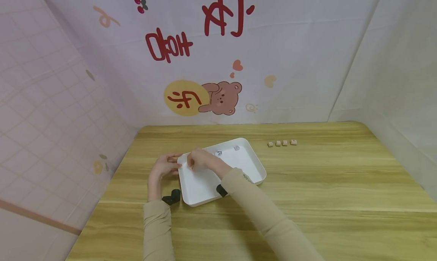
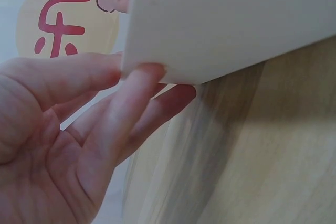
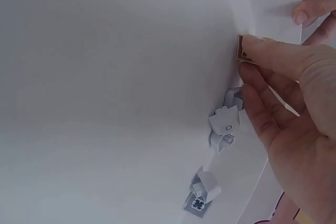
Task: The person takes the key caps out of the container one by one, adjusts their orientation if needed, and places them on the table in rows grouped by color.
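A white tray (image 1: pixel 201 187) sits tilted at an angle on the table. My left hand (image 1: pixel 164 166) holds the tray's far left corner, fingertips against the outer wall and one fingertip over the rim. Inside that corner my right hand (image 1: pixel 201 159) pinches a small brown keycap (image 3: pixel 241 48) with a pale edge between thumb and finger. Several grey-white keycaps (image 3: pixel 226 120) lie along the tray's far wall beside the right fingers, some on their sides. A grey keycap (image 3: pixel 195 205) shows its cross-shaped stem socket.
Beige keycaps (image 1: pixel 285 143) stand in a row on the wooden table (image 1: pixel 341 177), right of the tray. A white printed backdrop (image 1: pixel 290 56) rises behind the table and along both sides. Black wrist devices (image 1: pixel 172 197) show near each wrist.
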`<state>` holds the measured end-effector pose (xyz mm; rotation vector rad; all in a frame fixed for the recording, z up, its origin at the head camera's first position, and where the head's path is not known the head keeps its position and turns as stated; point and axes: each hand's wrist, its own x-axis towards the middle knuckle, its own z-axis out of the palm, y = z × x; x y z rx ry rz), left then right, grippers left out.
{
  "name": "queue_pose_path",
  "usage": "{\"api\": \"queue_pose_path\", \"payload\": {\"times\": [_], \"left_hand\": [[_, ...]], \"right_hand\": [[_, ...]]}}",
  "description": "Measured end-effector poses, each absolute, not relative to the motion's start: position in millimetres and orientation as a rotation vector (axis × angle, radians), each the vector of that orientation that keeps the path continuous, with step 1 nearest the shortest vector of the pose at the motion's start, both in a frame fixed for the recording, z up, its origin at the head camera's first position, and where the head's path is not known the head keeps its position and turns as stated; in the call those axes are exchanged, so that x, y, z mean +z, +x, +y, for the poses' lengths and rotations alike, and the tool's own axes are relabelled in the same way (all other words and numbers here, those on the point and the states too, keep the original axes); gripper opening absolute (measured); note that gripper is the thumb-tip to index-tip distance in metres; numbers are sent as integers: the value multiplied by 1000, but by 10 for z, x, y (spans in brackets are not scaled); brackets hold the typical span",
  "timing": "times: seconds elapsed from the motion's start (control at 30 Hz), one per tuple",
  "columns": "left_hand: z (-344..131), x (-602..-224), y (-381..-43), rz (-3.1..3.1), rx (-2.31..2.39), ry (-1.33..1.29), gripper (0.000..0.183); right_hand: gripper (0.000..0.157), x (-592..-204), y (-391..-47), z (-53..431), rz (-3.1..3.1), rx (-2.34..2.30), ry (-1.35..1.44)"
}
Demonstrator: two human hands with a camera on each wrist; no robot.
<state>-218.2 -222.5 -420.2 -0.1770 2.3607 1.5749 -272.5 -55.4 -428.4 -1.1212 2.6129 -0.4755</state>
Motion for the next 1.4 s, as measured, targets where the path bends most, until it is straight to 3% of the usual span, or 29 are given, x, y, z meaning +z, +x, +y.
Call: {"api": "queue_pose_path", "payload": {"times": [0.33,0.63,0.9,1.4], "left_hand": [[-2214,-4187,-2174,2365,1561,-159,51],[-2209,-4204,-2188,2357,1565,-185,50],[-2213,-4209,-2196,2354,1562,-189,51],[-2235,-4215,-2206,2341,1562,-200,51]], "right_hand": [[19,-4230,-2765,-395,2506,-708,-1062],[11,-4125,-2866,-55,2428,-981,-948],[23,-4065,-2919,275,2406,-1194,-902],[27,-4080,-2986,992,2449,-1512,-793]]}}
